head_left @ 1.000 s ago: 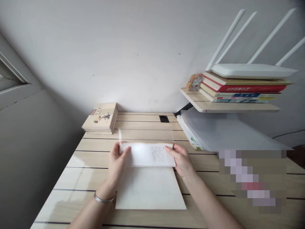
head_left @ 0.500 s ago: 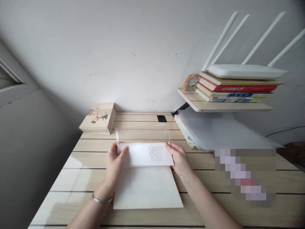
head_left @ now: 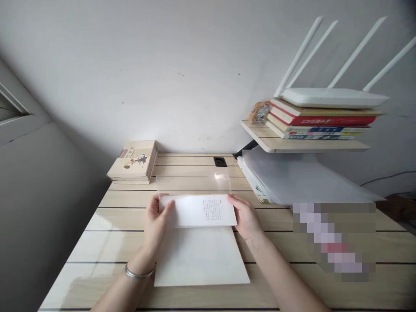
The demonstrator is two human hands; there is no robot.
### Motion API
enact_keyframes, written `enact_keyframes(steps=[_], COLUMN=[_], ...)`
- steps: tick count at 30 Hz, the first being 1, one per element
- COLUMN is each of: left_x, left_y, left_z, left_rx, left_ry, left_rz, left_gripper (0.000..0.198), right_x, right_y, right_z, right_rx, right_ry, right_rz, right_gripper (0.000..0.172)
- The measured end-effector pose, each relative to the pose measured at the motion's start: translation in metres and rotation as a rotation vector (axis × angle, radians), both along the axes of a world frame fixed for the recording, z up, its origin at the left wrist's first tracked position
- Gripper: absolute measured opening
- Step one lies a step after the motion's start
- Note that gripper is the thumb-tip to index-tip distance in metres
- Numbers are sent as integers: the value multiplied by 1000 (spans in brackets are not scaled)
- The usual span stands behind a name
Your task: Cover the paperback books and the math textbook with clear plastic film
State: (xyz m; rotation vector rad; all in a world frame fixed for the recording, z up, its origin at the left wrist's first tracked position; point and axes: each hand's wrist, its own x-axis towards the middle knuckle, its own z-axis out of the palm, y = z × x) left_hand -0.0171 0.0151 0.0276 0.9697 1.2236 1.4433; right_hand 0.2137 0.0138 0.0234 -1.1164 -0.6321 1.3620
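A white sheet of paper (head_left: 188, 211) with small printed text toward its right end is held across the desk's middle. My left hand (head_left: 158, 216) is closed on its left edge, thumb on top and fingertips partly hidden beneath. At the upper right corner my right hand (head_left: 246, 216) pinches it with the thumb over the edge. Beyond the sheet, a clear plastic film (head_left: 193, 183) sticks out toward the wall and catches a bright glint. A larger blank off-white sheet (head_left: 201, 258) extends toward me from below the printed one; whether they are joined cannot be seen.
Several stacked books (head_left: 133, 160) sit at the desk's back left. A small shelf (head_left: 312, 146) at right bears books and a white router (head_left: 334, 98). Under it lie translucent folders (head_left: 299, 175). A black desk socket (head_left: 220, 161) is near the wall. A pixelated patch hides something at right.
Both hands keep almost the same grip and place. The film's far edge looks flatter, and its glint has shifted; the view has moved very slightly.
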Motion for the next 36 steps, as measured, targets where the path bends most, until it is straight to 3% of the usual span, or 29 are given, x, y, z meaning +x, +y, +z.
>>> enact_keyframes(steps=[6, 16, 24, 36], left_x=[2, 3, 3, 4], left_y=[-2, -3, -2, -4], left_z=[4, 7, 6, 9], left_rx=[-9, -19, -19, -12], left_ry=[-11, -18, -41, -30], left_rz=[-2, 0, -2, -7], left_gripper=[36, 37, 35, 34], right_x=[-5, 1, 4, 4], right_y=[-4, -1, 1, 1], right_z=[4, 1, -1, -4], right_rx=[39, 32, 33, 70], right_ry=[-78, -93, 13, -88], right_rz=[-82, -35, -39, -47], right_gripper=[29, 33, 25, 26])
